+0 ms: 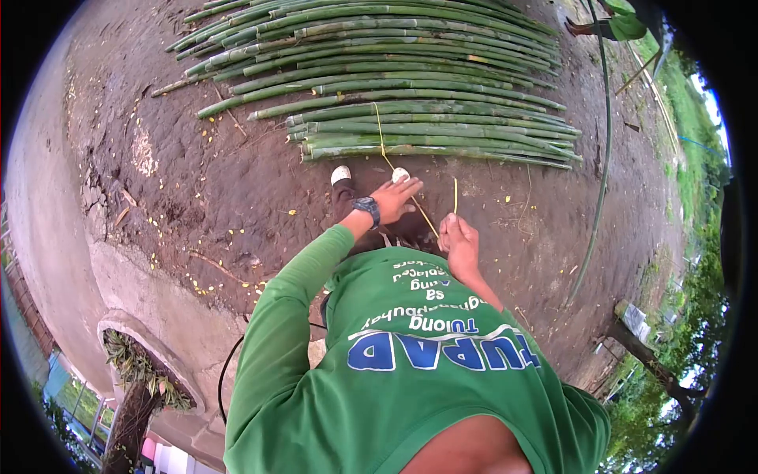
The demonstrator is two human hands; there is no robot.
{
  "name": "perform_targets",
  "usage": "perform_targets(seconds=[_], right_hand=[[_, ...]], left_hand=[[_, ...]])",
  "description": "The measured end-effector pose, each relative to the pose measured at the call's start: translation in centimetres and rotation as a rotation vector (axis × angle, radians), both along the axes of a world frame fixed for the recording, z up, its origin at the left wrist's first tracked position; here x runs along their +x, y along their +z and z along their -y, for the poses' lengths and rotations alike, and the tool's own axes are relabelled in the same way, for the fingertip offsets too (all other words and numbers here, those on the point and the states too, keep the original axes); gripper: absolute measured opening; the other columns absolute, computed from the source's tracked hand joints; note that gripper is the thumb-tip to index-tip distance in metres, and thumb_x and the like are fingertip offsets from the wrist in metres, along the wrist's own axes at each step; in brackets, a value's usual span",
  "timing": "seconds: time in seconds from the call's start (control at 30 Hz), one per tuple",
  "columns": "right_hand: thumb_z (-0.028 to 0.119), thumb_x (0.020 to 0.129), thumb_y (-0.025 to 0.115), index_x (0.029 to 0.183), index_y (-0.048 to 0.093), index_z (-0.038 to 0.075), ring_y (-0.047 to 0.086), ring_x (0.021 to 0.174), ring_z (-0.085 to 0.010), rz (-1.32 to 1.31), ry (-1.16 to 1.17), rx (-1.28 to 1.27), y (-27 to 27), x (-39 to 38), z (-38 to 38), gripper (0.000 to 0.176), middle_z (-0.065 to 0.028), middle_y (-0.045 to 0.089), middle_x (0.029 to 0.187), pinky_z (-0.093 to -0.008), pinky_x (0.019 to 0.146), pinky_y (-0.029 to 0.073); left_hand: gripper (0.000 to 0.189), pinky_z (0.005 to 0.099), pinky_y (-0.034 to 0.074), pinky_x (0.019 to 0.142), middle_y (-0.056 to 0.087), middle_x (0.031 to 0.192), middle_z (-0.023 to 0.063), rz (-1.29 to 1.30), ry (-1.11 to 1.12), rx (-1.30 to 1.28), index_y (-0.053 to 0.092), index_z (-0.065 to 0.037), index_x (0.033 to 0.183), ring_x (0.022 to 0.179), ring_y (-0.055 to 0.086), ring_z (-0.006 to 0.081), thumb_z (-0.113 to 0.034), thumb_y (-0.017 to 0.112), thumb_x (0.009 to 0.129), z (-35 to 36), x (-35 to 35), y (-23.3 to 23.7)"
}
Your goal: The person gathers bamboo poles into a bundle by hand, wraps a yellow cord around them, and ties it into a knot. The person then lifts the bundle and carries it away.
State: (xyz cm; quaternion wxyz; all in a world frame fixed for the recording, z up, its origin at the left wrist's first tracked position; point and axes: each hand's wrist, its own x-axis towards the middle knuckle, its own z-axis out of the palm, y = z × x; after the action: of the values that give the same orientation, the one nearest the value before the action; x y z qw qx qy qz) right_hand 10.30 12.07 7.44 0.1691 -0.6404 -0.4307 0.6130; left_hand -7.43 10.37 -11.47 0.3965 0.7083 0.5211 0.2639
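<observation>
My right hand is closed around a narrow yellow strip, whose short end points up past my fist. From there the strip runs toward my feet, passes by my left hand and lies across the nearest bundle of green bamboo poles. My left hand, with a black watch on the wrist, is open, fingers stretched out over one shoe. Whether its palm touches the strip is hidden.
Beyond the nearest bundle lie many more bamboo poles on bare soil. A long thin pole rests at right. Another person's leg shows at top right. A stone-edged planter with a trunk stands at lower left.
</observation>
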Motion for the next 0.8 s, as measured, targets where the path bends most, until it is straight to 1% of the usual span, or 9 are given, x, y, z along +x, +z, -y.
perform_targets(seconds=[0.13, 0.2, 0.27, 0.3, 0.43, 0.5, 0.57, 0.63, 0.8], right_hand=[[0.028, 0.11, 0.05, 0.082, 0.058, 0.003, 0.033, 0.05, -0.004, -0.106, -0.102, -0.014, 6.0, 1.2, 1.6, 0.039, 0.0065, 0.039, 0.059, -0.0263, 0.048, 0.027], [0.027, 0.11, 0.051, 0.082, 0.058, 0.003, 0.032, 0.05, -0.004, -0.077, -0.109, -0.041, 6.6, 2.5, 2.7, 0.038, 0.0065, 0.039, 0.059, -0.0264, 0.048, 0.027], [0.026, 0.11, 0.05, 0.084, 0.058, 0.002, 0.031, 0.05, -0.0041, -0.087, -0.15, -0.024, 6.5, 2.8, 2.3, 0.037, 0.0065, 0.038, 0.059, -0.0265, 0.048, 0.026], [0.025, 0.11, 0.051, 0.085, 0.058, 0.001, 0.032, 0.051, -0.0046, -0.111, -0.172, -0.015, 6.7, 3.2, 1.4, 0.036, 0.0058, 0.04, 0.06, -0.0263, 0.049, 0.027], [0.028, 0.111, 0.049, 0.083, 0.058, 0.002, 0.034, 0.052, -0.007, -0.28, -0.098, 0.254, 15.5, 2.2, -6.4, 0.039, 0.0045, 0.041, 0.061, -0.0276, 0.052, 0.03], [0.03, 0.111, 0.048, 0.085, 0.058, 0.002, 0.032, 0.052, -0.0074, -0.357, 0.021, 0.346, 18.0, 3.7, -7.1, 0.039, 0.0051, 0.038, 0.06, -0.0282, 0.052, 0.029], [0.031, 0.112, 0.047, 0.088, 0.059, 0.003, 0.03, 0.052, -0.0078, -0.438, 0.101, 0.413, 17.6, 5.1, -8.7, 0.039, 0.0057, 0.035, 0.059, -0.0287, 0.053, 0.029], [0.034, 0.112, 0.045, 0.096, 0.061, 0.002, 0.025, 0.051, -0.0083, -0.511, -0.212, 0.225, 15.8, 6.9, -10.1, 0.04, 0.0062, 0.028, 0.058, -0.0293, 0.054, 0.029], [0.044, 0.112, 0.039, 0.109, 0.065, 0.002, 0.024, 0.05, -0.0085, -0.543, -0.336, 0.112, 10.6, 9.1, -10.7, 0.049, 0.0058, 0.026, 0.056, -0.0295, 0.058, 0.036]], left_hand=[[0.029, 0.0492, 0.04, 0.117, 0.062, 0.134, 0.0124, 0.167, -0.238, 0.11, 0.063, -0.008, 0.127, 0.14, 0.048, 0.0384, -0.02, 0.058, 0.101, 0.5, 5.0, -4.2], [0.019, 0.0459, 0.046, 0.11, 0.066, 0.122, 0.0129, 0.177, -0.239, 0.096, 0.066, -0.008, 0.116, 0.131, 0.054, 0.0383, -0.017, 0.057, 0.102, 1.2, 4.5, -2.4], [0.019, 0.0452, 0.051, 0.1, 0.066, 0.119, 0.0147, 0.303, -0.244, -0.075, 0.066, -0.009, 0.116, 0.123, 0.059, 0.0373, -0.017, 0.057, 0.101, 1.8, 4.4, -2.1], [0.019, 0.0474, 0.054, 0.087, 0.07, 0.111, 0.0165, 0.291, -0.153, -0.051, 0.067, -0.006, 0.112, 0.105, 0.066, 0.0385, -0.017, 0.059, 0.099, 1.6, 4.4, -2.0], [0.017, 0.0479, 0.057, 0.074, 0.073, 0.092, 0.0185, 0.198, -0.034, 0.028, 0.069, -0.002, 0.106, 0.081, 0.069, 0.042, -0.007, 0.059, 0.093, -6.6, 1.4, 7.5], [0.019, 0.0457, 0.057, 0.074, 0.073, 0.091, 0.018, 0.285, 0.036, 0.076, 0.069, -0.002, 0.106, 0.081, 0.07, 0.04, -0.003, 0.057, 0.092, -6.3, 0.9, 11.2], [0.025, 0.0405, 0.057, 0.071, 0.071, 0.087, 0.0162, 0.409, 0.122, 0.01, 0.069, -0.003, 0.108, 0.078, 0.07, 0.0327, 0.004, 0.055, 0.089, -5.1, 0.8, 11.5], [0.023, 0.0398, 0.057, 0.07, 0.07, 0.084, 0.0149, 0.456, 0.126, -0.032, 0.07, -0.003, 0.108, 0.075, 0.07, 0.0306, 0.002, 0.057, 0.09, -4.6, 2.2, 9.4], [0.011, 0.0387, 0.052, 0.061, 0.066, 0.073, 0.0128, 0.381, 0.198, -0.209, 0.07, -0.005, 0.104, 0.065, 0.067, 0.0288, -0.011, 0.063, 0.099, -7.1, 3.7, 7.5]])
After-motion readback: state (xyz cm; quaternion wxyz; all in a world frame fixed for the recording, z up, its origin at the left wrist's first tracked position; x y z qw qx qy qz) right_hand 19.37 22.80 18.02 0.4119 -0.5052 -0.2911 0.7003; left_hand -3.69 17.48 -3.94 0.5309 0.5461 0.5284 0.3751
